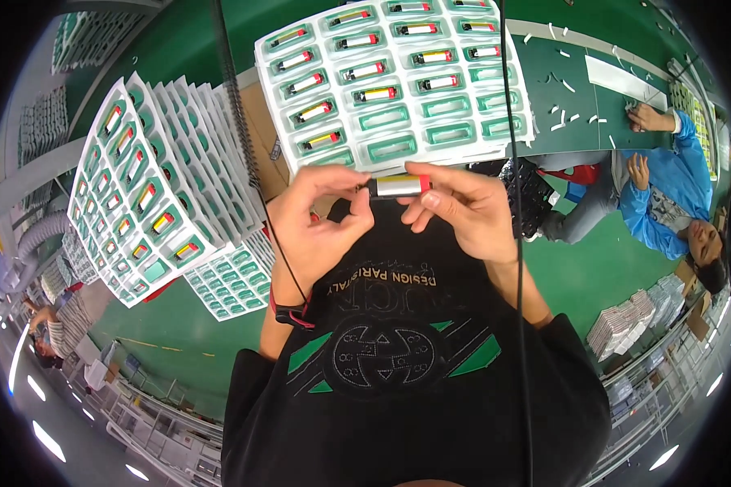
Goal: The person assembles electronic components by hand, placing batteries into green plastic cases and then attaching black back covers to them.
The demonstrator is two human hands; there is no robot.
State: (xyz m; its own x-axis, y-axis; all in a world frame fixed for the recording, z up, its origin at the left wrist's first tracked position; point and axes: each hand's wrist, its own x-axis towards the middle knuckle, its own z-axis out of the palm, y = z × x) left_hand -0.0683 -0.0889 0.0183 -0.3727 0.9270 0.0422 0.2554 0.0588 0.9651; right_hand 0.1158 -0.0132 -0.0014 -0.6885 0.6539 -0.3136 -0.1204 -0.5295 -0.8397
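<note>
Head view: small cylinder held level just beside the pocketed white tray.
Red end is clamped between thumb and forefinger of right hand; at the black end, left hand's pinch cannot be confirmed. Silver middle presumably left uncovered for viewing.

Downward head view, rim unclear

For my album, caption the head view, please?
Right hand holds a red-tipped piece, left hand at its other end, near a white tray.
</note>
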